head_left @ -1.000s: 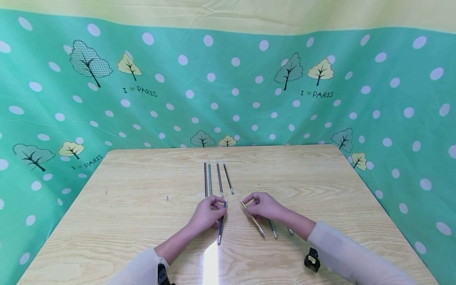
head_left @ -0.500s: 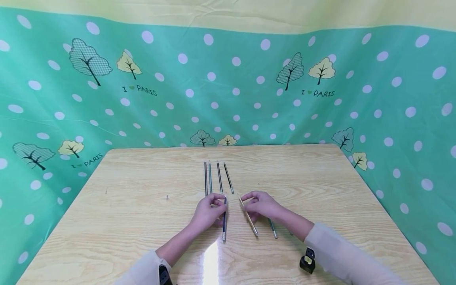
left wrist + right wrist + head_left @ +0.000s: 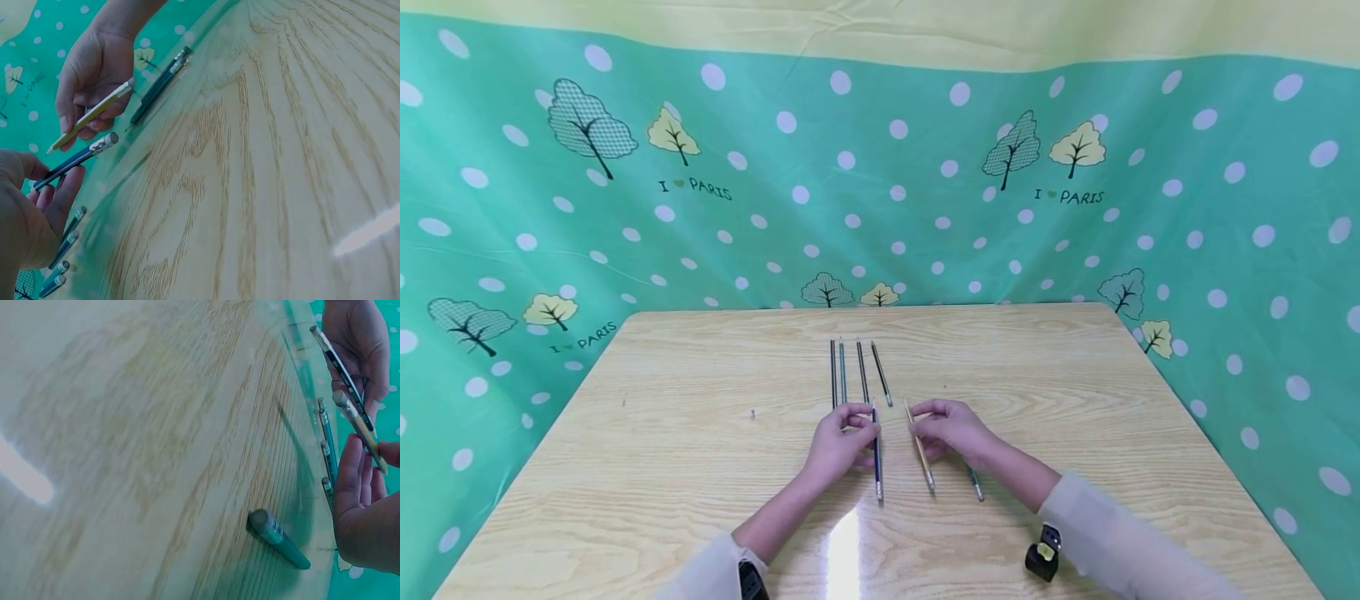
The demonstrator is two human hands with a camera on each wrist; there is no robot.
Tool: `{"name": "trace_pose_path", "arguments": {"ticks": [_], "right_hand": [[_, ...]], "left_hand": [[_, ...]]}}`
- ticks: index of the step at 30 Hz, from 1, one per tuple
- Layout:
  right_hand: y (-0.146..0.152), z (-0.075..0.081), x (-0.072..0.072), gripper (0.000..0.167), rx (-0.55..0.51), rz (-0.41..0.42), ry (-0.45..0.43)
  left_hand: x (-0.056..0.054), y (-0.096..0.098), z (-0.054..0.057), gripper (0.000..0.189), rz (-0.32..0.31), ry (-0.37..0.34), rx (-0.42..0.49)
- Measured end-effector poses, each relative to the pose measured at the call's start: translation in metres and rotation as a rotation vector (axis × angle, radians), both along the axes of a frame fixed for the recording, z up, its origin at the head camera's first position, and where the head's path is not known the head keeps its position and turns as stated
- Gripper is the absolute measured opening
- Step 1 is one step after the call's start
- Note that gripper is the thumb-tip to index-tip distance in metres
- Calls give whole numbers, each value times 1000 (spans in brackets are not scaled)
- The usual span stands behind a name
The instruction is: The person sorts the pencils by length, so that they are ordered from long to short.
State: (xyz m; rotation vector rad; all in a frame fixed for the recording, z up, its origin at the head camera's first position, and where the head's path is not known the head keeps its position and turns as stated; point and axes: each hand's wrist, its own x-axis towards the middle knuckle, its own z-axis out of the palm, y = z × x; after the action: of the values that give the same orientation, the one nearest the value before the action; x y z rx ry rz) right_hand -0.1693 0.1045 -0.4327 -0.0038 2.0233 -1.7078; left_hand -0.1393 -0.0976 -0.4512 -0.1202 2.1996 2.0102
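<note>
In the head view my left hand [image 3: 844, 437] pinches a dark blue pencil [image 3: 878, 471] between thumb and fingers, its eraser end toward me. Beside it, my right hand [image 3: 951, 429] holds a yellow pencil [image 3: 923, 460], slightly tilted, tip pointing away. A narrow gap separates the two held pencils. Both look raised over the wood in the wrist views. Beyond the left hand lie several dark and teal pencils [image 3: 842, 375] in a loose row, their near ends partly hidden by the fingers. Under my right wrist a green pencil [image 3: 284, 544] rests on the table, partly covered in the head view.
The wooden table [image 3: 700, 483] reaches back to a green dotted cloth [image 3: 760, 167] hanging behind and at both sides. A tiny grey bit [image 3: 752, 414] lies left of the hands. A black wrist camera [image 3: 1042, 554] sits by the right sleeve.
Both held pencils have turned closer to parallel: the blue one's eraser end swung right, the yellow one's swung left. Both hands moved slightly away from me.
</note>
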Motion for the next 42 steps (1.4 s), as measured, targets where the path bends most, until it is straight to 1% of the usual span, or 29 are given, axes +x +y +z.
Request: {"name": "trace_pose_path", "arguments": {"ticks": [9,12,15,19,22,24,31,36,42], "right_hand": [[-5,-1,2,43,-25,-33,13],[-7,-1,3,44,-40,-53,26],[-8,-2,5,45,-49,-83,33],[-10,-3,6,45,-58,-118,34],[-10,-3,7,44,-65,-123,46],[-10,-3,7,43,-69,-128,52],[-12,-2,9,40,-84,-167,55],[-13,-4,9,40,-103,-177,56],[-12,-3,10,39,-97,-195,70]], "left_hand": [[-3,2,2,42,12,-19,25],[-2,3,5,43,22,-31,41],[0,4,14,42,22,-34,60],[7,7,30,40,21,-34,63],[10,8,37,40,25,-30,62],[10,8,38,41,27,-25,66],[9,8,35,41,31,-21,82],[9,8,35,40,26,-19,96],[9,9,36,39,23,-15,98]]}}
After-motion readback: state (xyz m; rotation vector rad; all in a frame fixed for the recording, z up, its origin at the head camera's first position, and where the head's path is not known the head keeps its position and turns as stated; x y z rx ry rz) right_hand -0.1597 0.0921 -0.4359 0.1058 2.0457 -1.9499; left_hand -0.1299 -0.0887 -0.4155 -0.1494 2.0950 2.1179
